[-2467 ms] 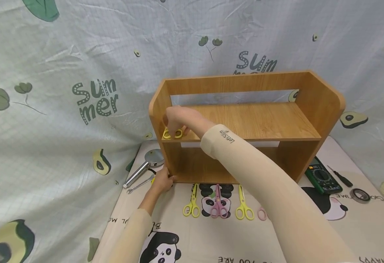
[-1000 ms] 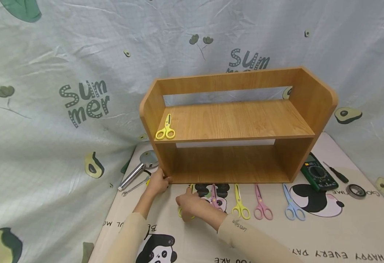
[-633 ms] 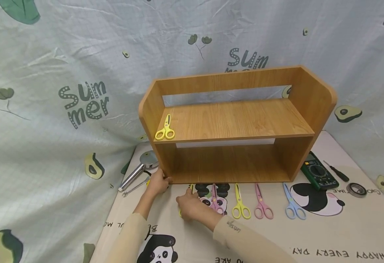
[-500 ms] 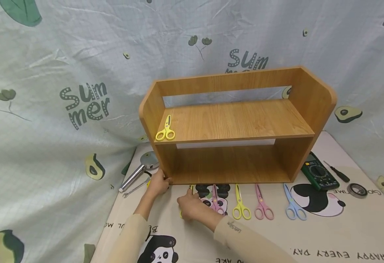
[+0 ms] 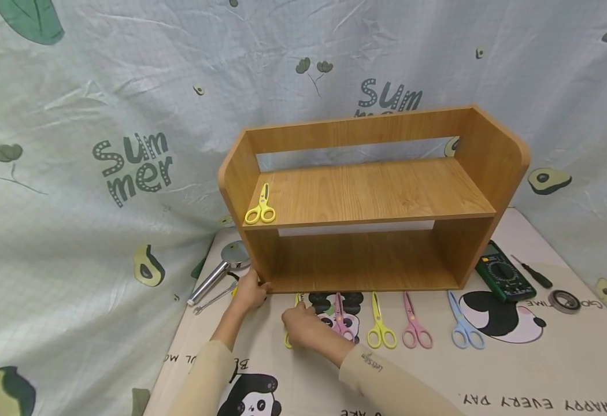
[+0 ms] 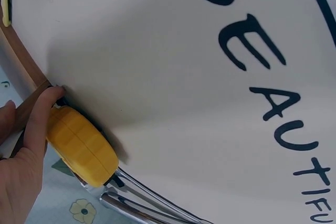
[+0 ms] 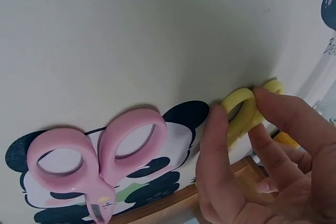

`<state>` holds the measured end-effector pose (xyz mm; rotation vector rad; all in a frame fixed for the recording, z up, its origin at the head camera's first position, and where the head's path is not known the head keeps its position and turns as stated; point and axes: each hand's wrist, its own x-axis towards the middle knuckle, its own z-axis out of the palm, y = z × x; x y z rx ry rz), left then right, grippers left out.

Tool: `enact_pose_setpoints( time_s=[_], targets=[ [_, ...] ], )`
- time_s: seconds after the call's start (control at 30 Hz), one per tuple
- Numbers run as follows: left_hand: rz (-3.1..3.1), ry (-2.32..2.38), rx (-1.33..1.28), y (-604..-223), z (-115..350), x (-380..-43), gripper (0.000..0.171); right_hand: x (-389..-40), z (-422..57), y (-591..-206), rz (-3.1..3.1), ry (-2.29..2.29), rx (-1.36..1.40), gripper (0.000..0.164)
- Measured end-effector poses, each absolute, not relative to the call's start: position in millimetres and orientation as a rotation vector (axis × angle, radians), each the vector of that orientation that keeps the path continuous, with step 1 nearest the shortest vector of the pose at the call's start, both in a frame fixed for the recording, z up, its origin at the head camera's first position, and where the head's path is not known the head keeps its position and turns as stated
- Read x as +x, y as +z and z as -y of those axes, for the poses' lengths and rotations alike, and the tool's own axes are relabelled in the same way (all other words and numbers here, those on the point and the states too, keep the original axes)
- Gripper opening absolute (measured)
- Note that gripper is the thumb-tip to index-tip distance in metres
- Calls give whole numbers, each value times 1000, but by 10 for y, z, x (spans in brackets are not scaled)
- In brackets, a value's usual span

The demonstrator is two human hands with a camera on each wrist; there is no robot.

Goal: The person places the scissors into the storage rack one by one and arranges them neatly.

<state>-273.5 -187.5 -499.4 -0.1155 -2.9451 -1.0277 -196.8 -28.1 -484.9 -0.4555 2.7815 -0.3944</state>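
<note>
My right hand (image 5: 303, 326) pinches the yellow handles of a pair of scissors (image 7: 242, 111) on the table, close to the shelf's front edge. Fingers hide most of that pair in the head view. At the lower left corner of the two-tier wooden shelf (image 5: 376, 193), my left hand (image 5: 250, 292) grips the side panel between thumb and fingers. Another pair of yellow scissors (image 5: 261, 208) lies at the left end of the upper tier. Right of my right hand lie pink scissors (image 5: 341, 318), yellow scissors (image 5: 380, 323), more pink scissors (image 5: 413, 323) and blue scissors (image 5: 463, 323) in a row.
A yellow-cased tool (image 6: 84, 148), a wrench (image 5: 217, 297) and a round-headed tool with a chrome handle (image 5: 210, 283) lie left of the shelf. To its right are a green multimeter (image 5: 505, 274), a screwdriver (image 5: 535, 273) and a tape roll (image 5: 565, 301). Printed cloth hangs behind.
My right hand came down from the upper tier, leaving yellow scissors there, and took hold of the leftmost pair on the table. Those blades have just shifted slightly left. My left hand stayed put.
</note>
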Motion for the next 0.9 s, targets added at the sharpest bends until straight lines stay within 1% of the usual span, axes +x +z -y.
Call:
enact_pose_setpoints(
  time_s=[0.3, 0.57, 0.67, 0.9],
  targets=[
    [2964, -1037, -83, -4960, 1871, -2738, 26, -1986, 286, -4857, -2780, -396, -460, 14],
    [2971, -1029, -72, -4953, 1880, -2720, 21, -1989, 287, -4892, -2747, -492, -412, 18],
    [2970, -1023, -78, -4946, 1878, -2710, 20, -1966, 294, -4892, -2773, -456, -425, 17],
    [2960, -1018, -90, -4967, 1864, -2710, 22, -1940, 298, -4882, -2781, -433, -424, 17]
  ],
)
